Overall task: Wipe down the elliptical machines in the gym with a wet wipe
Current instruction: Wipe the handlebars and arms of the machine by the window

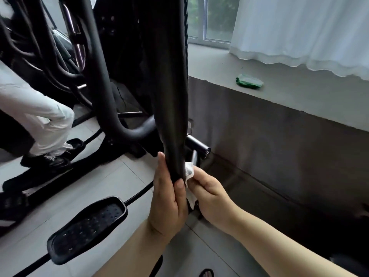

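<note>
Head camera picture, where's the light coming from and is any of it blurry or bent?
Head view: daylight enters through the window and white curtain upper right; the black elliptical handlebar is dark, with little detail; the left edge is smeared; the grey ledge bows from the wide lens.

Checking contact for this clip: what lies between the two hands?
In the head view, the black elliptical arm runs between the left hand and the right hand, with the white wipe against its right side.
</note>
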{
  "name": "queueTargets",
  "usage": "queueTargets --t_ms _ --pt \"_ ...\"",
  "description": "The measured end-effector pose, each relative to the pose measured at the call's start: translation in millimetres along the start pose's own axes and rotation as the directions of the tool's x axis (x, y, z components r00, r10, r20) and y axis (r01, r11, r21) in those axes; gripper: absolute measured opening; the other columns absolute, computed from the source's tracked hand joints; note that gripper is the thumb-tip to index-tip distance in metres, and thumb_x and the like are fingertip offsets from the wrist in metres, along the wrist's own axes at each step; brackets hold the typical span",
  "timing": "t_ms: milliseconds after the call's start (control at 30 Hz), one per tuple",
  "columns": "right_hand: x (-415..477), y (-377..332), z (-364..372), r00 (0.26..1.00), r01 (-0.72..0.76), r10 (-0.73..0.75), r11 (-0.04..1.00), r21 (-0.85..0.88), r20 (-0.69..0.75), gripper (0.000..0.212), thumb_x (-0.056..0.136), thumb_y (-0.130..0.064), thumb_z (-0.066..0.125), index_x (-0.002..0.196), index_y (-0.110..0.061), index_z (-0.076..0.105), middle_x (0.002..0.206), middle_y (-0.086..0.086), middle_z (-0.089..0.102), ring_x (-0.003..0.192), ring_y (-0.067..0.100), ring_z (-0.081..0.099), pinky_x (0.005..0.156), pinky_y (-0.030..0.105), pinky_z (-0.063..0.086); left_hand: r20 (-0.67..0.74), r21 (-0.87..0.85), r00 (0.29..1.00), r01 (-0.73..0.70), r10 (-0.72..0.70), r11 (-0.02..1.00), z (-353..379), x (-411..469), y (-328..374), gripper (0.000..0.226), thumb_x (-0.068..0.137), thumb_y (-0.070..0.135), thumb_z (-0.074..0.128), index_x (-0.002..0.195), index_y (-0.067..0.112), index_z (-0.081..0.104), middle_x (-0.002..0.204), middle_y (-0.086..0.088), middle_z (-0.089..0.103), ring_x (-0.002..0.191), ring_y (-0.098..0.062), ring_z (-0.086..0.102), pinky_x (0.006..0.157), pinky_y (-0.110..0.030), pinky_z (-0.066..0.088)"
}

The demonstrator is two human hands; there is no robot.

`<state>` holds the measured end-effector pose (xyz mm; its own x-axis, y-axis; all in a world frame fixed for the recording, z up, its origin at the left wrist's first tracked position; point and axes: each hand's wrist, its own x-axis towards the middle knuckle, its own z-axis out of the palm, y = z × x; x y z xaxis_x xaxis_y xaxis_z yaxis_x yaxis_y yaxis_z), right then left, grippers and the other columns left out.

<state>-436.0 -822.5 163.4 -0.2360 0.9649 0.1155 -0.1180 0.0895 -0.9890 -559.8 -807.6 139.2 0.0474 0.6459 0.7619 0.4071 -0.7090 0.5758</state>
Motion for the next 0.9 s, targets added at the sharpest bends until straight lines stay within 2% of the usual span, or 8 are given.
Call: queueTargets --t_ms 133,233,367,533,667,733,833,900 --pt "0 22 -15 0.979 -0.123 0.152 0.971 -0.204 0.135 0.03 0.096 -0.021 0.044 0.109 -0.033 0.068 0.079 0.019 0.061 0.069 0.022 0.049 0.062 0.04 0.04 -0.041 0.066 0.998 -0.045 0.048 0.997 5 -1 -6 0.059 0.111 0.036 0.029 0.164 0.028 0.005 0.149 -0.038 0.039 0.117 -0.061 0.056 0.092 -0.067 0.049" --pt "6 13 -18 0.978 -0.085 0.106 0.99 -0.116 0.18 0.046 0.101 -0.001 0.042 0.095 -0.039 0.068 0.069 -0.015 0.06 0.067 0.001 0.049 0.066 0.02 0.04 -0.064 0.049 0.997 -0.032 0.035 0.998 7 -6 -9 0.061 0.11 0.038 0.032 0.164 0.03 0.005 0.148 -0.039 0.038 0.105 -0.066 0.058 0.077 -0.073 0.052" --pt "13 3 -15 0.981 0.0 0.009 0.999 -0.045 0.194 0.047 0.097 0.006 0.042 0.106 -0.031 0.069 0.085 -0.01 0.066 0.08 0.005 0.059 0.074 0.024 0.048 -0.058 0.114 0.997 -0.035 0.042 0.993 8 0 -4 0.061 0.111 0.036 0.03 0.164 0.023 0.003 0.147 -0.04 0.038 0.129 -0.056 0.049 0.093 -0.071 0.048" --pt "10 11 -16 0.986 0.087 -0.095 0.994 0.065 0.135 0.02 0.095 -0.011 0.049 0.106 -0.002 0.064 0.083 0.024 0.059 0.075 0.031 0.053 0.072 0.045 0.046 -0.054 0.215 0.998 -0.005 0.017 0.977 3 1 -1 0.059 0.111 0.038 0.028 0.163 0.021 0.006 0.138 -0.041 0.047 0.122 -0.052 0.056 0.105 -0.052 0.045" --pt "7 1 -17 0.926 0.335 -0.329 0.942 0.002 0.185 0.03 0.106 -0.008 0.039 0.129 -0.004 0.058 0.098 -0.008 0.068 0.088 0.007 0.062 0.078 0.023 0.051 -0.062 0.231 0.995 0.096 -0.084 0.968 2 1 11 0.06 0.111 0.037 0.026 0.156 0.0 0.011 0.149 -0.036 0.041 0.139 -0.044 0.046 0.109 -0.058 0.043" --pt "7 10 -21 0.909 0.383 -0.353 0.917 -0.113 0.222 0.033 0.106 -0.009 0.037 0.131 -0.016 0.057 0.1 -0.02 0.065 0.085 0.003 0.062 0.075 0.02 0.051 -0.102 0.27 0.99 0.121 -0.096 0.955 4 -1 21 0.058 0.112 0.034 0.026 0.156 0.0 0.009 0.156 -0.031 0.035 0.146 -0.038 0.039 0.118 -0.05 0.037" --pt "5 15 -25 0.913 0.34 -0.276 0.921 -0.189 0.3 0.051 0.106 -0.009 0.038 0.13 -0.05 0.054 0.093 0.007 0.069 0.077 0.028 0.063 0.067 0.049 0.055 -0.152 0.359 0.988 0.094 -0.041 0.929 13 -8 31 0.058 0.112 0.029 0.027 0.163 0.016 0.0 0.158 -0.02 0.026 0.15 -0.031 0.031 0.123 -0.036 0.03" --pt "5 10 -28 0.902 0.349 -0.292 0.927 -0.139 0.319 0.052 0.106 -0.012 0.038 0.141 -0.05 0.049 0.102 0.0 0.072 0.083 0.018 0.068 0.072 0.045 0.06 -0.192 0.384 0.979 0.138 -0.068 0.913 20 -12 34 0.06 0.113 0.031 0.026 0.162 0.026 -0.007 0.161 -0.011 0.024 0.151 -0.025 0.029 0.122 -0.033 0.028"
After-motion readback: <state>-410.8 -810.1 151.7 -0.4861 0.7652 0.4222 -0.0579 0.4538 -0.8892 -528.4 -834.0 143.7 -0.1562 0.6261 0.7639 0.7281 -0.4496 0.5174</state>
